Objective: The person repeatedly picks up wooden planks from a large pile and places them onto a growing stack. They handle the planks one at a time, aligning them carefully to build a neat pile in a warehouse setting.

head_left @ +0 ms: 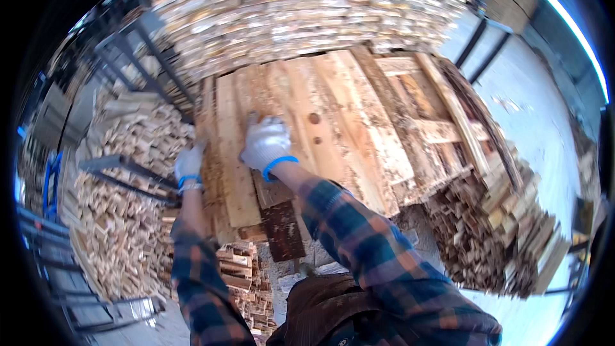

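Hands apart, grip too blurred to tell: white-gloved left hand [189, 163] beside, white-gloved right hand [268, 145] over pale flat wooden planks [327, 131] ahead; likely board positioning, next needs edges aligned.

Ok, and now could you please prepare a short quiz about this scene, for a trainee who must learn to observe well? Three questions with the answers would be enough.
1. What colour are the cuffs of the white gloves?
a) red
b) blue
c) green

2. True or false: the right hand is nearer than the left hand to the pile of wood pieces at the left.

3. How many dark round knots show on the boards just to the right of the right hand?

Key:
1. b) blue
2. False; the left hand is nearer to it.
3. Two.
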Available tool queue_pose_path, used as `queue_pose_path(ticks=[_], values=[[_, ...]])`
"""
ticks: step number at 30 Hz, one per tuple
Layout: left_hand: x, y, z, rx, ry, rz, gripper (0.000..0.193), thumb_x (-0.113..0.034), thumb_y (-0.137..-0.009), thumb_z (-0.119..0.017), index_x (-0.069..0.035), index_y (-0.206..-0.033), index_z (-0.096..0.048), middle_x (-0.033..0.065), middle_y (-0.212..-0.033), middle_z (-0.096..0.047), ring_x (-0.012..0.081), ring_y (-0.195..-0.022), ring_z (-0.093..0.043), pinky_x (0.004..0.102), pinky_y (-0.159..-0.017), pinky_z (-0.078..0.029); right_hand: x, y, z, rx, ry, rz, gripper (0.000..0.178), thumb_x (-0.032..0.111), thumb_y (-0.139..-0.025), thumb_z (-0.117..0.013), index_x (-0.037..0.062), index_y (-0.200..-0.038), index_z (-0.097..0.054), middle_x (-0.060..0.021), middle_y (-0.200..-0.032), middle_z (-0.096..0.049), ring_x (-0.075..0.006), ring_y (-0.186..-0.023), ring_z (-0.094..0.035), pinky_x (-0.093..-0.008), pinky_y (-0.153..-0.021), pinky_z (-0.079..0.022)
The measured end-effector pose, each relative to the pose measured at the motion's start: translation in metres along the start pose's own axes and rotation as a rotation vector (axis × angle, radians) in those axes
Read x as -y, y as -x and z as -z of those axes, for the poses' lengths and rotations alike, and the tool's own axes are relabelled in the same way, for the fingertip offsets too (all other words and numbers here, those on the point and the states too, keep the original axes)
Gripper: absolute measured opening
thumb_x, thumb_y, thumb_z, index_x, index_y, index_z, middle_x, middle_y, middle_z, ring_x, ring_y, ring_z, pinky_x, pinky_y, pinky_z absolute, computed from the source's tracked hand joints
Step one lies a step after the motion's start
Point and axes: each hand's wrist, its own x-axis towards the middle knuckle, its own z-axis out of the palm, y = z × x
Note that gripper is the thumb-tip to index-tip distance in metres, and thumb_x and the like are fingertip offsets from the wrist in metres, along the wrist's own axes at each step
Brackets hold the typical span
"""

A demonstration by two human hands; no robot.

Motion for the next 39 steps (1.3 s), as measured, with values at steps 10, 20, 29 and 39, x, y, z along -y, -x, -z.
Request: queue_pose_path(ticks=[10,20,29,39], values=[[0.073,0.015,-0.023,0.061,-0.154,-0.109,0.052,-0.045,-0.097,-0.036,-0.007,-0.122,-0.06,0.0242,-0.112,-0.063,0.0434,-0.099,-0.06,0.0491,-0.081,-0.049,-0.281,0.031,0.115,-0.175,-0.438,-0.026,0.076,0.045,-0.061,-0.073,0.0056,-0.125,-0.061,-0.0178,-0.119,-0.064,-0.0338,-0.112,-0.06,-0.039,-0.094,-0.048],[0.11,0.012,-0.012,0.015,-0.352,0.035,0.07,-0.062,-0.091,-0.042,-0.001,-0.117,-0.062,0.0262,-0.109,-0.065,0.0454,-0.096,-0.061,0.0488,-0.085,-0.047,-0.394,0.025,0.112,-0.121,-0.255,-0.164,0.046,0.03,-0.089,-0.055,0.0222,-0.134,-0.055,-0.0156,-0.119,-0.06,-0.032,-0.102,-0.062,-0.0412,-0.089,-0.051],[0.07,0.034,-0.001,-0.032,-0.127,0.121,0.075,-0.067,-0.09,-0.043,-0.002,-0.121,-0.062,0.0248,-0.108,-0.065,0.045,-0.097,-0.06,0.0461,-0.086,-0.045,-0.5,0.032,0.106,-0.235,-0.211,-0.298,0.056,0.039,-0.091,-0.052,0.0134,-0.14,-0.044,-0.0244,-0.099,-0.066,-0.038,-0.088,-0.066,-0.047,-0.078,-0.053],[-0.024,0.05,-0.004,0.001,-0.031,0.236,0.08,-0.07,-0.087,-0.043,-0.001,-0.122,-0.06,0.0241,-0.112,-0.064,0.0424,-0.104,-0.058,0.0454,-0.089,-0.045,-0.508,0.004,0.093,-0.281,-0.262,-0.474,0.038,0.039,-0.087,-0.059,0.022,-0.12,-0.066,-0.0178,-0.105,-0.068,-0.035,-0.1,-0.065,-0.0452,-0.083,-0.052]])
